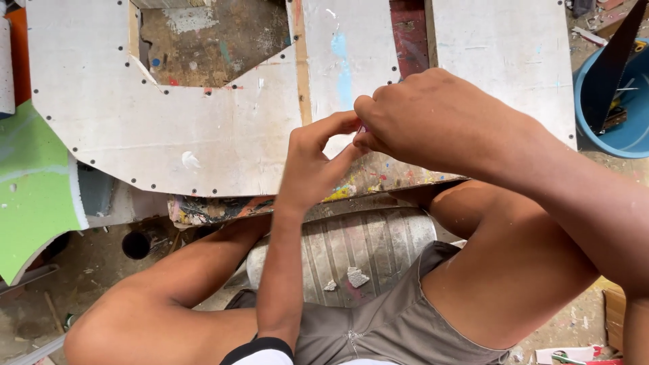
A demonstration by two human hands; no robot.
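A flat white board (169,128), chalky and scuffed, lies across the work surface; its edges are studded with a row of small dark screw heads, and a wide angular notch is cut from its upper edge, showing rough brown wood behind. Over the board's lower right corner the two hands meet. The left hand (314,159) has thumb and forefinger pressed together on a tiny pinkish-red object (362,128), and the right hand (422,115), knuckles up, pinches the same piece from the other side; so little of it shows between the fingertips that its shape cannot be told. Just below the board runs a paint-splattered ledge (351,189) speckled yellow, red and blue. Left of the board sits a smooth green panel (34,196) with a curved edge. Far right of the board stands a blue plastic tub (625,132) with a dark saw blade (612,61) leaning in it. Below the board, between the bare knees, is a ribbed pale sack (365,247) dusted with plaster crumbs
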